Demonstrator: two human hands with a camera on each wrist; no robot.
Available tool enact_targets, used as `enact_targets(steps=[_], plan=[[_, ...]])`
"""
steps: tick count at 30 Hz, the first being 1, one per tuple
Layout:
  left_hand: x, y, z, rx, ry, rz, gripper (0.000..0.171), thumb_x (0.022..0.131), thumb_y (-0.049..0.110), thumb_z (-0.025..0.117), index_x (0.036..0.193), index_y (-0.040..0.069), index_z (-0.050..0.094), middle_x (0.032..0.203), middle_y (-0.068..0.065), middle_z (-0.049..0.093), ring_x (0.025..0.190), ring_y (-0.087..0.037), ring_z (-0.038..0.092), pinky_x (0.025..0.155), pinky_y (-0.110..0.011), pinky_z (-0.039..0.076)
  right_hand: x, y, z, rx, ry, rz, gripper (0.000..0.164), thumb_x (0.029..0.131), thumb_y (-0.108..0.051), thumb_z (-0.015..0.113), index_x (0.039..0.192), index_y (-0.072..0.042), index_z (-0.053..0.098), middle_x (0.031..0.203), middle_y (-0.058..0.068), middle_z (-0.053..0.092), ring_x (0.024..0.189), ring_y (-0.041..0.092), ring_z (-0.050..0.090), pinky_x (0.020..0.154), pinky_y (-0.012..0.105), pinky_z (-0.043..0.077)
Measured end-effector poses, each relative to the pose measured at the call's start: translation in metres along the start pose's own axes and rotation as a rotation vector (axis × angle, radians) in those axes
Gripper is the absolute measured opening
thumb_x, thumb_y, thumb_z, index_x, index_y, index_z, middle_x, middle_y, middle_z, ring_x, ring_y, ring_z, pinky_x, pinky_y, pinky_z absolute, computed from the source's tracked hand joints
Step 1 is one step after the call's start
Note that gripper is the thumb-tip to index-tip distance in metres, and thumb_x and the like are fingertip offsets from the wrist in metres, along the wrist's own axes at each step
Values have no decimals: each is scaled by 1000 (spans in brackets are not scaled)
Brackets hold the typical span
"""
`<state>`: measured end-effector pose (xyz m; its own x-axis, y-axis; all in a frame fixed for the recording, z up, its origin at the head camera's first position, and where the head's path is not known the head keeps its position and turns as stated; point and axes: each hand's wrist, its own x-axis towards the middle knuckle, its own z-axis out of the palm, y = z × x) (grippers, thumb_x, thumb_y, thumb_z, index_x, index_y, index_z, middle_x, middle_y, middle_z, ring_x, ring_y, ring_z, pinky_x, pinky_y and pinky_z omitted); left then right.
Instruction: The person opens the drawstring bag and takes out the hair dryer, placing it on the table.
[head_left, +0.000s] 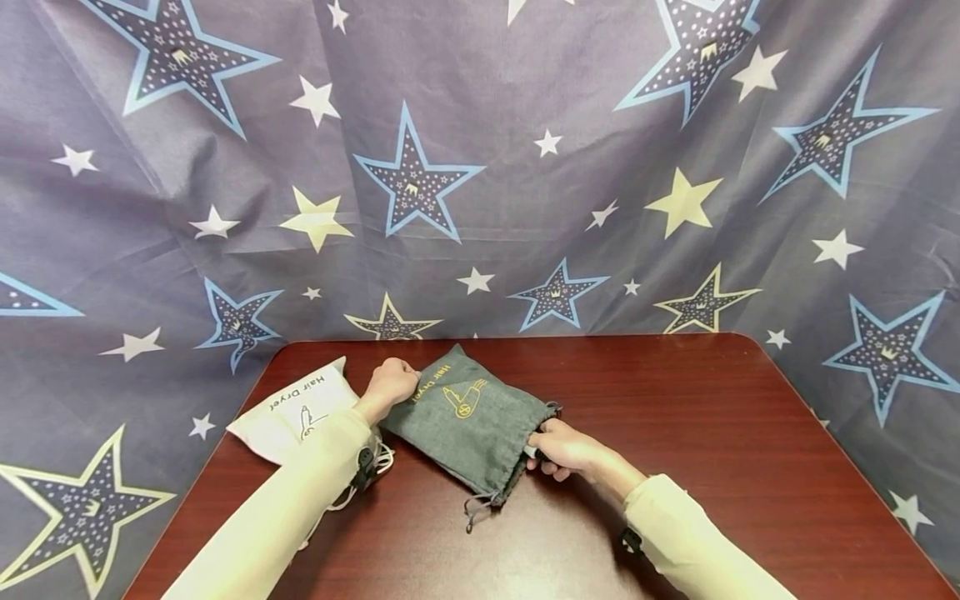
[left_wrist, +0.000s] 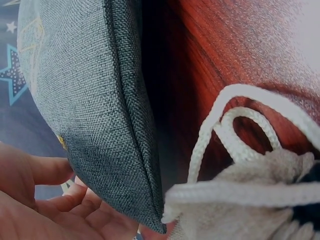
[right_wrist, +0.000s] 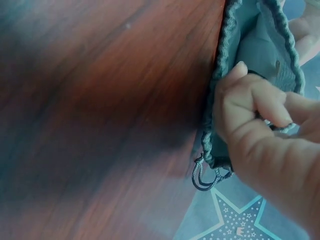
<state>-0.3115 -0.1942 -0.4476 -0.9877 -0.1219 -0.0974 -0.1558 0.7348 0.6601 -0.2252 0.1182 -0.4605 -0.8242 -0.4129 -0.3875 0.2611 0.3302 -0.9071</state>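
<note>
A dark grey-green drawstring bag (head_left: 480, 417) printed "Hair Dryer" in yellow lies tilted across the middle of the table. At its closed end my left hand (head_left: 390, 385) pinches the cloth, with thumb and fingers at the bag's edge in the left wrist view. The bag's gathered mouth (right_wrist: 218, 75) gapes toward my right hand (head_left: 566, 450). There the curled fingers of my right hand grip a white object (head_left: 531, 452) with a dark part, mostly hidden inside the bag and behind the fingers; I cannot tell its kind.
A cream drawstring bag (head_left: 292, 412), also printed "Hair Dryer", lies at the left, its white cord (left_wrist: 240, 92) looped under my left forearm. The dark drawstring (head_left: 474, 504) hangs from the grey bag's near corner. A star-patterned cloth (head_left: 510, 167) stands behind the reddish-brown table (head_left: 675, 392).
</note>
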Motion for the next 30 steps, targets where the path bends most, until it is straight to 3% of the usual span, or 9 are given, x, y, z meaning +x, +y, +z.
enact_targets(steps=[6, 13, 23, 30], plan=[[0, -1, -1, -10, -3, -7, 23, 101, 18, 59, 84, 5, 69, 109, -13, 70, 108, -34, 62, 92, -44, 49, 0, -2, -2, 48, -55, 1, 15, 100, -1, 43, 88, -1, 52, 76, 6, 54, 52, 6, 28, 46, 17, 22], [-1, -1, 0, -24, 5, 4, 20, 100, 14, 58, 92, 4, 74, 112, -14, 71, 111, -35, 62, 93, -45, 50, -1, -1, -1, 57, -55, -31, 19, 96, 0, 42, 79, -1, 51, 74, 6, 50, 50, 5, 20, 45, 18, 18], [-1, -2, 2, -33, 6, 7, 18, 100, 14, 62, 92, 3, 74, 111, -15, 72, 115, -37, 62, 97, -47, 49, -3, 5, -2, 84, -57, -76, 26, 103, -3, 41, 79, -1, 50, 75, 6, 49, 49, 5, 17, 45, 19, 18], [-1, -1, 1, -41, -8, -4, 17, 101, 14, 63, 94, 2, 74, 113, -15, 71, 115, -37, 62, 96, -46, 49, -4, 5, -4, 79, -65, -85, 25, 101, -3, 42, 78, 0, 51, 73, 6, 49, 48, 5, 18, 45, 19, 19]])
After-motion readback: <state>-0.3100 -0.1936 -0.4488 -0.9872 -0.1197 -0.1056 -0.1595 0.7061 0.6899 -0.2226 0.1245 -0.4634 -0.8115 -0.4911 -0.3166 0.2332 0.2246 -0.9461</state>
